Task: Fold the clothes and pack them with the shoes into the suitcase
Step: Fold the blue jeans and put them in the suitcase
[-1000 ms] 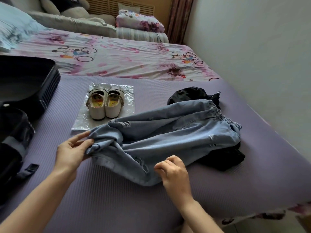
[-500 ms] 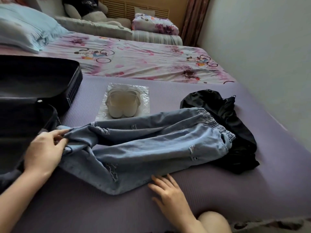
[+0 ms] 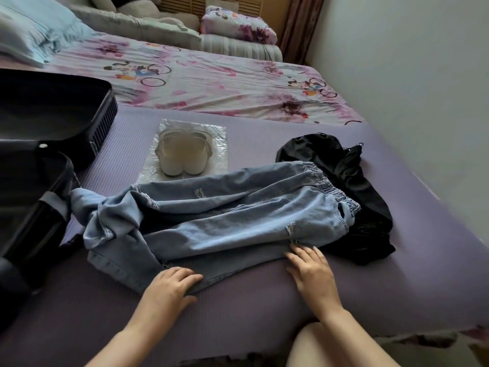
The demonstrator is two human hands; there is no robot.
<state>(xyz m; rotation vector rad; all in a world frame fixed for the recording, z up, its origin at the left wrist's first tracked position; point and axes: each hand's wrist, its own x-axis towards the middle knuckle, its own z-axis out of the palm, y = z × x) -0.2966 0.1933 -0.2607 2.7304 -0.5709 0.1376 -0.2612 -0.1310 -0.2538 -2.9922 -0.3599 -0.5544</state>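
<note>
A purple ribbed mat [image 3: 264, 311] covered the near part of a bed and carried all the task items. Beyond its far edge lay a pink and white cartoon-print bed sheet [image 3: 211, 83], with a pale blue pillow [image 3: 34, 30] at the far left, a grey bolster [image 3: 137, 27] along the head of the bed and a folded floral quilt [image 3: 235, 27] beside it. A brown curtain [image 3: 299, 25] hung in the far corner, and a plain pale wall [image 3: 410, 75] ran along the right edge of the bed. A black suitcase [image 3: 104, 125] lay open on the left edge of the mat. A pair of cream shoes [image 3: 184, 154], blurred, stood on a clear plastic sheet [image 3: 219, 144] near the mat's far edge, just right of the suitcase. Light blue ripped denim jeans [image 3: 238, 221] lay lengthwise across the middle of the mat. The bunched leg ends touched the suitcase at the left, and the elastic waistband at the right overlapped a crumpled black garment [image 3: 344, 168]. The left hand [image 3: 169, 287] lay palm down with fingers together and nearly straight, resting on the near edge of the jeans. The right hand [image 3: 312, 274] lay flat on the mat with fingers spread, its tips touching the same near edge further right. Neither hand gripped anything. A bare knee [image 3: 317, 348] showed at the mat's near edge.
</note>
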